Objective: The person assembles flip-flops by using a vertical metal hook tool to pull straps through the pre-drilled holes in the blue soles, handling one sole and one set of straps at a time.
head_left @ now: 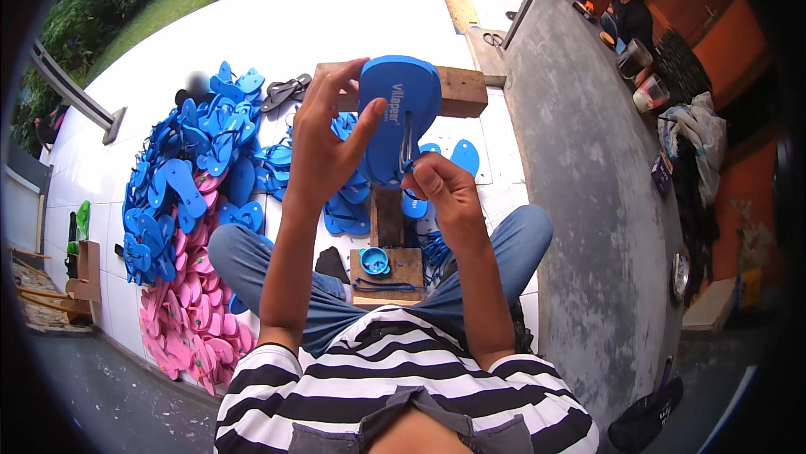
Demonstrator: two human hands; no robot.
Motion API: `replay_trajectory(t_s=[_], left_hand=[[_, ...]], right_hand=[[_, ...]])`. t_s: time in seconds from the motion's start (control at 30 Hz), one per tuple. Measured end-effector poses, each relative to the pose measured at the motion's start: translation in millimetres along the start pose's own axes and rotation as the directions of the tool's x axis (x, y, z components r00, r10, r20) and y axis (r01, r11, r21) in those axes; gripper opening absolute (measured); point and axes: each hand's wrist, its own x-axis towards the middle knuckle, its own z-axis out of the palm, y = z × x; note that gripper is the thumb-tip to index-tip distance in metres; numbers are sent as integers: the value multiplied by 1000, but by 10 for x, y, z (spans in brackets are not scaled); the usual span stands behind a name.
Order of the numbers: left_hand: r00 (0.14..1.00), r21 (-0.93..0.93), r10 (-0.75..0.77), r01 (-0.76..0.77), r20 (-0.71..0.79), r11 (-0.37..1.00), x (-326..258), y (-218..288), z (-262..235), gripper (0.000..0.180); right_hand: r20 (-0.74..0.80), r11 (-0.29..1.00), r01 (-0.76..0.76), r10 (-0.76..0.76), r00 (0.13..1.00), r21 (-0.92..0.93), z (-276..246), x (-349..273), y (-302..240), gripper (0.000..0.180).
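A blue flip-flop sole (411, 80) is raised in front of me, its printed face toward me. My left hand (329, 139) grips its left edge, with the fingers behind and the thumb on the face. At its lower right, my right hand (447, 194) is closed in a pinch around a small blue piece that looks like a strap end. A thin shiny metal tool (409, 137) stands along the sole just above those fingertips; its lower end is hidden. Below, a small blue bowl (374, 262) and dark blue straps (384, 286) rest on a wooden board (407, 263).
Blue flip-flops (180, 185) lie heaped at the left, with pink ones (189, 311) nearer me. A wooden beam (462, 91) stands behind the raised sole. Scissors (493, 39) lie at the far right. Loose blue straps (434, 253) are beside the board. A grey ledge (579, 177) runs along the right.
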Motion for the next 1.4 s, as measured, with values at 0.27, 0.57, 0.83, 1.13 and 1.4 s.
replay_trajectory(t_s=[0.27,0.57,0.83,1.13,1.4], left_hand=[[999,143,30,-28,-13,989,39,80,19,36],[996,109,42,-50,82,993,76,143,42,38],[995,47,-36,31,95,998,90,52,21,39],[996,11,-28,27,89,1000,102,37,24,38],[994,67,-42,36,99,997,68,126,2,38]], right_hand=[[-70,999,-26,25,997,-20,-24,44,234,28],[-202,964,27,28,979,264,-7,-81,635,26],[1,1000,3,-3,1000,-18,-18,-8,-72,31],[-61,992,-124,123,991,-11,29,-51,-128,30],[21,994,-106,106,994,15,-49,-46,-30,27]])
